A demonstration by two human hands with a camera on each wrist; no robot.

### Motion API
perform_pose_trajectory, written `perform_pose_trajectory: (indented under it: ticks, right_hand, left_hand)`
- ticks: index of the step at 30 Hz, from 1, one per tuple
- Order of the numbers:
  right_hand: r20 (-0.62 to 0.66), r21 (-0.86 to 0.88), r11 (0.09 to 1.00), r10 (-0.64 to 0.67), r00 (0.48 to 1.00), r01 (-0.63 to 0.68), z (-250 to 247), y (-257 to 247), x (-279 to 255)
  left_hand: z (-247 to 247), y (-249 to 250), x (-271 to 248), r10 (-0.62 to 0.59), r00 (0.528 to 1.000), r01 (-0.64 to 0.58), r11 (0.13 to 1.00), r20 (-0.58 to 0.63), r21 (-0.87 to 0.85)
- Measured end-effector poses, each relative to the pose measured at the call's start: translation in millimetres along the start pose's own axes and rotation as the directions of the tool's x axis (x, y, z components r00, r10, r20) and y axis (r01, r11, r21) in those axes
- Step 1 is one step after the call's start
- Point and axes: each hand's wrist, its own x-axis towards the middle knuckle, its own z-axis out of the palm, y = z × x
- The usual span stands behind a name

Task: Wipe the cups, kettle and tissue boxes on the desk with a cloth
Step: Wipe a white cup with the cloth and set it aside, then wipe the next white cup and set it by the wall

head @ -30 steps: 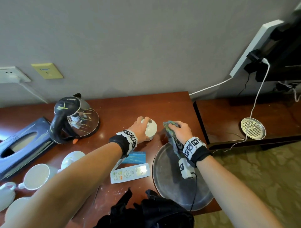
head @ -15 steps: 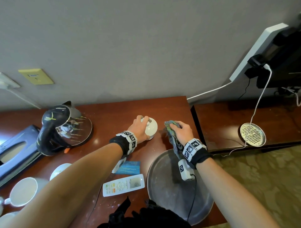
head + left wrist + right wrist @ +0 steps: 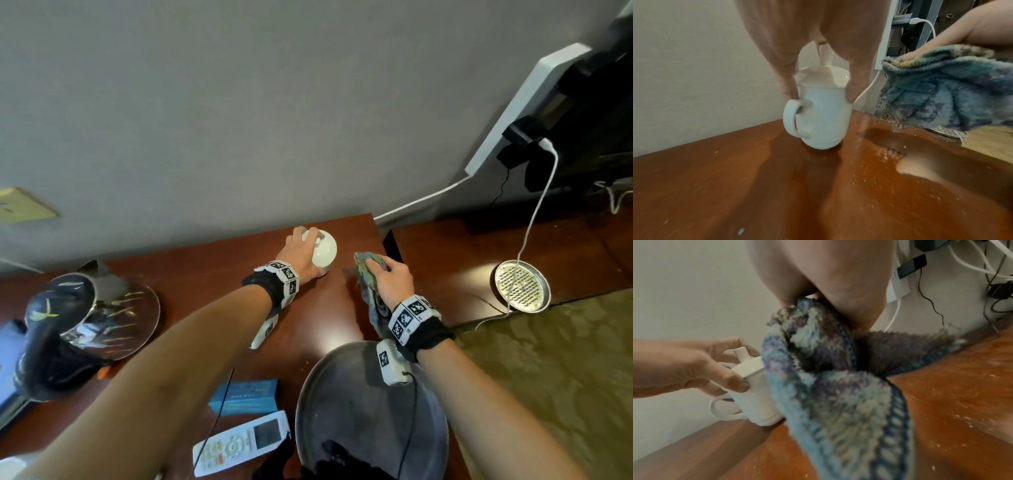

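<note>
A white lidded cup [image 3: 323,251] stands on the brown desk [image 3: 205,284] near its back right corner. My left hand [image 3: 303,246] grips it from above, fingers down both sides of the lid and body [image 3: 822,113], with the handle facing the wrist camera. Just right of the cup, my right hand [image 3: 387,277] holds a bunched blue-green cloth [image 3: 368,274], which hangs close beside the cup [image 3: 756,386] in the right wrist view. The cloth [image 3: 828,378] fills much of that view. A dark glass kettle [image 3: 85,322] sits at the left, with a tissue box [image 3: 8,346] at the frame edge.
A round metal tray [image 3: 359,404] lies under my right forearm, with a white remote [image 3: 239,442] and a blue card box [image 3: 245,395] beside it. A round metal strainer [image 3: 520,286] and white cables sit on the lower shelf to the right. The wall is close behind the cup.
The cup in my left hand has moved back toward the wall and the desk's right corner. My right hand has followed with the cloth. The view has turned right, so the other cups are out of sight.
</note>
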Motion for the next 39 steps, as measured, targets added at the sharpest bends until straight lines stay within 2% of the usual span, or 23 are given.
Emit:
perform_pose_trajectory:
  ticks: [8, 14, 17, 27, 32, 39]
  right_hand:
    - [-0.031, 0.021, 1.000, 0.024, 0.999, -0.023, -10.3, 8.1, 8.9]
    - [-0.028, 0.000, 1.000, 0.021, 0.999, -0.021, 0.3, 12.1, -1.9]
    - [-0.018, -0.006, 1.000, -0.008, 1.000, 0.008, 8.8, 10.2, -11.6]
    - [0.068, -0.053, 0.981, -0.185, 0.980, 0.189, 51.6, -5.4, -77.6]
    - [0.159, -0.092, 0.968, -0.217, 0.963, 0.234, 87.7, 4.9, -119.3]
    - [0.204, -0.116, 0.944, -0.281, 0.938, 0.308, 137.4, -0.1, -181.2]
  left_hand:
    - [1.2, 9.0, 25.9, 0.027, 1.000, -0.027, 1.000, 0.002, -0.004]
    - [0.0, -5.2, 13.9, 0.037, 0.998, -0.041, 0.994, -0.043, -0.100]
    - [-5.6, -19.4, -1.2, 0.015, 0.999, -0.019, 0.995, -0.045, -0.094]
    - [-28.5, -70.2, -101.1, -0.063, 0.991, 0.050, 0.993, -0.115, -0.109]
    - [-31.3, -105.0, -162.5, -0.135, 0.981, 0.120, 0.986, -0.141, -0.113]
    - [-42.1, -154.7, -244.4, -0.178, 0.976, 0.166, 0.981, -0.129, -0.098]
